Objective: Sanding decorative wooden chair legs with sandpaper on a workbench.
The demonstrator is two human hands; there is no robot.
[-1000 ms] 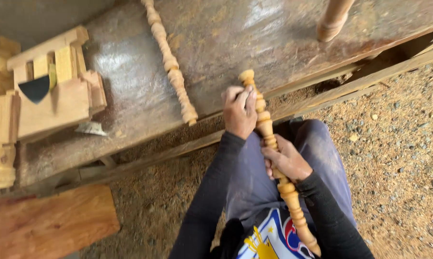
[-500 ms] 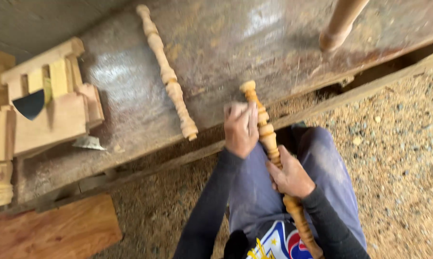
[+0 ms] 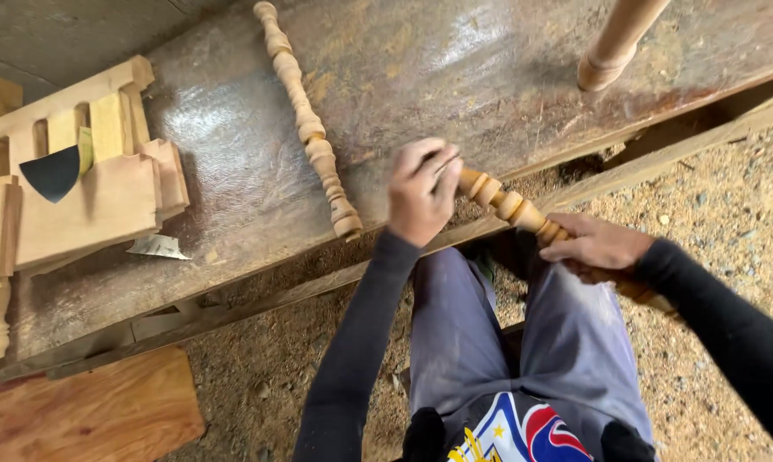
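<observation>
Left hand (image 3: 422, 192) wraps the far end of a pale turned wooden spindle (image 3: 517, 210); right hand (image 3: 596, 248) clasps its middle. Best worked with the right grip firm. A second beaded wooden spindle (image 3: 308, 128) lies on the worn bench (image 3: 455, 77).

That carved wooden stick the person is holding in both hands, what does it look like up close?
The turned wooden spindle is pale golden wood, shaped into rounded beads and rings along its length. It lies slanted across the person's lap, its upper end toward the edge of the dark workbench. The left hand wraps that upper end; the right hand grips it farther down, hiding the middle. Its lower end is hidden behind the right sleeve. The surface looks bare and unfinished.
</observation>
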